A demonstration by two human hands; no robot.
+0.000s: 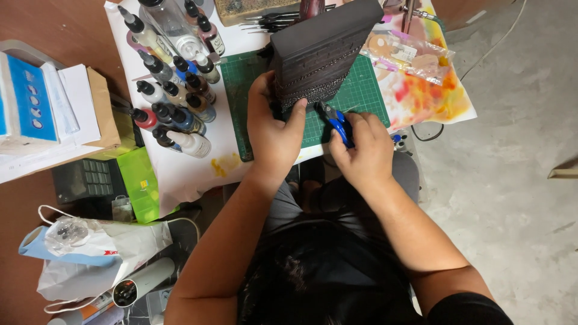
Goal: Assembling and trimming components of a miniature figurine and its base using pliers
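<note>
On green mat (361, 93): L hand (274, 123) grips black model (316, 51), R hand (361, 147) holds blue pliers (337, 123).

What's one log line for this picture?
left hand: holds dark model | right hand: holds blue-handled cutters | under: green mat

Dropper bottles (174, 90) cluster at the white sheet's (192, 171) left edge. Clear packet (406, 55) lies on stained paper (427, 96) at the right edge. Green box (139, 183) below the sheet's left corner.
</note>
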